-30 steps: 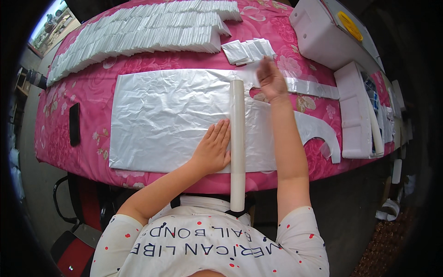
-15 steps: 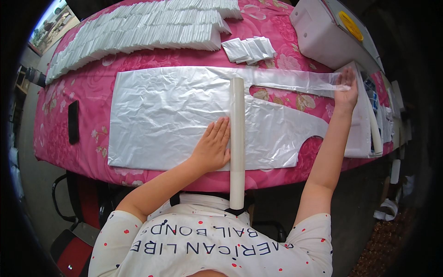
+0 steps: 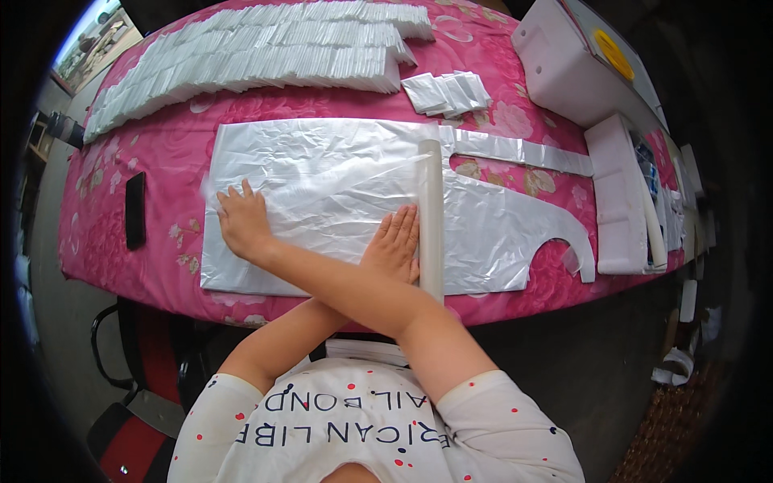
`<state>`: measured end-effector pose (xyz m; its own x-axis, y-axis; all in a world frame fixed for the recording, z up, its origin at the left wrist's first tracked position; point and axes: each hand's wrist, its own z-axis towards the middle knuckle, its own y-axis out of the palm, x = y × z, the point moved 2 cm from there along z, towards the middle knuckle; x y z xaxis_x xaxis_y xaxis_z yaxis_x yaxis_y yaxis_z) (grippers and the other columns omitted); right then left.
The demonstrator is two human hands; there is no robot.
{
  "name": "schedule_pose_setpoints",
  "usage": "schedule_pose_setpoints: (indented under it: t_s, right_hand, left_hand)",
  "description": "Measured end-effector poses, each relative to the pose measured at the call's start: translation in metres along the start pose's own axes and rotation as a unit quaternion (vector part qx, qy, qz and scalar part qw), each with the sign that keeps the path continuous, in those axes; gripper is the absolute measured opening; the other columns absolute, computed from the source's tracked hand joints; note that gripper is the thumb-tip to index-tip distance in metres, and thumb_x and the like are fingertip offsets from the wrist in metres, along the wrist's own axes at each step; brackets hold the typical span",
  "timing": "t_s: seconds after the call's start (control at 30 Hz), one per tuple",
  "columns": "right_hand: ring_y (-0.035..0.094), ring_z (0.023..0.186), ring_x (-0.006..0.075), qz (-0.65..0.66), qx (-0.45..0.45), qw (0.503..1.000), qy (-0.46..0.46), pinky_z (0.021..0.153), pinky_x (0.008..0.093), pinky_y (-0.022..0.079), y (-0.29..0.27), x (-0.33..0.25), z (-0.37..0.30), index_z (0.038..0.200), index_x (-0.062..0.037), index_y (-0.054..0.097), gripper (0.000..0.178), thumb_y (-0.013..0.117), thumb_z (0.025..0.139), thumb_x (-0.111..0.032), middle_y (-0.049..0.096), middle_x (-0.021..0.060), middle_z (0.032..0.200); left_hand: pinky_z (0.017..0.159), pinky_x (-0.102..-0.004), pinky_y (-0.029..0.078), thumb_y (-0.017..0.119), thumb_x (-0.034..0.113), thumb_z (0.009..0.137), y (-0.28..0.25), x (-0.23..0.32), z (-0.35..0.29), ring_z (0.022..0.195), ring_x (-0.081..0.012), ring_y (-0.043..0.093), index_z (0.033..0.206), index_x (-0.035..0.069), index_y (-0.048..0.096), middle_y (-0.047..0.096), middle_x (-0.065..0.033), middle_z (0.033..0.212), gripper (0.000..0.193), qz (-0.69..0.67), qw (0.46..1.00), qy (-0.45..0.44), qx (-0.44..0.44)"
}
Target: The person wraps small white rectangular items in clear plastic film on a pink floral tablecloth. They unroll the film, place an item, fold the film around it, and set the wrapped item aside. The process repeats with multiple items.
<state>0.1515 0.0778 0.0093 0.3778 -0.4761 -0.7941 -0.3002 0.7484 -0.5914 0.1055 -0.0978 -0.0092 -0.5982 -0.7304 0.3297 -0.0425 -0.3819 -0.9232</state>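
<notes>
A thin, translucent white plastic apron [image 3: 322, 149] with cut-out straps at its right end lies spread on the table. My left hand [image 3: 393, 241] rests flat on it, fingers stretched out, beside a long pale tube [image 3: 431, 209] laid across the sheet. Crossing above my left forearm, my right hand [image 3: 244, 219] is at the sheet's left end. Its fingers are bent on a loose, partly blurred layer of film that trails back toward the tube. The tube's near end is hidden by my right arm.
Rows of folded plastic packets [image 3: 266, 60] line the far left, with a smaller pile [image 3: 447, 92] beside them. A black phone [image 3: 135, 211] lies at left. White foam boxes [image 3: 612, 193] stand at right, one with a yellow ring [image 3: 613, 55] on top. Pink flowered cloth [image 3: 165, 169] covers the table.
My right hand has swung from the far right strap across to the left end, drawing a film layer over the tube. My left hand stays flat beside the tube.
</notes>
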Motion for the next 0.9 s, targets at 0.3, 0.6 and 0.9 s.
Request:
schedule_pose_setpoints:
  t_s: [0.3, 0.6, 0.9]
  right_hand:
    - [0.028, 0.129, 0.0410, 0.101, -0.211, 0.968, -0.088, 0.108, 0.0437, 0.022, -0.055, -0.051, -0.031, 0.128, -0.0004, 0.043, 0.057, 0.059, 0.082, -0.028, 0.042, 0.0224, 0.132]
    - [0.052, 0.110, 0.0306, -0.072, 0.147, 0.983, -0.088, 0.094, 0.0390, 0.040, -0.246, 0.046, -0.155, 0.105, -0.0031, 0.060, 0.029, 0.062, 0.076, -0.004, 0.059, 0.0119, 0.114]
    - [0.036, 0.127, 0.0324, -0.231, -0.032, 0.968, -0.094, 0.102, 0.0400, 0.033, -0.276, 0.117, -0.190, 0.127, -0.0056, 0.048, 0.050, 0.054, 0.085, -0.031, 0.040, 0.0139, 0.137]
  left_hand:
    - [0.111, -0.0429, 0.011, 0.042, 0.024, 0.080, -0.007, 0.000, -0.003, 0.136, -0.0363, 0.015, 0.134, -0.011, 0.027, 0.022, -0.0259, 0.142, 0.065, -0.011, 1.000, -0.012, 0.007]
    - [0.100, -0.0346, 0.035, 0.041, 0.014, 0.090, -0.050, -0.062, 0.036, 0.120, -0.0230, 0.043, 0.127, -0.007, 0.039, 0.045, -0.0154, 0.128, 0.042, -0.622, 0.747, -0.206, 0.114]
    - [0.100, -0.0369, 0.036, 0.029, 0.049, 0.094, -0.035, -0.066, 0.100, 0.120, -0.0288, 0.043, 0.125, -0.009, 0.035, 0.042, -0.0220, 0.127, 0.066, -0.849, 0.361, -0.376, 0.090]
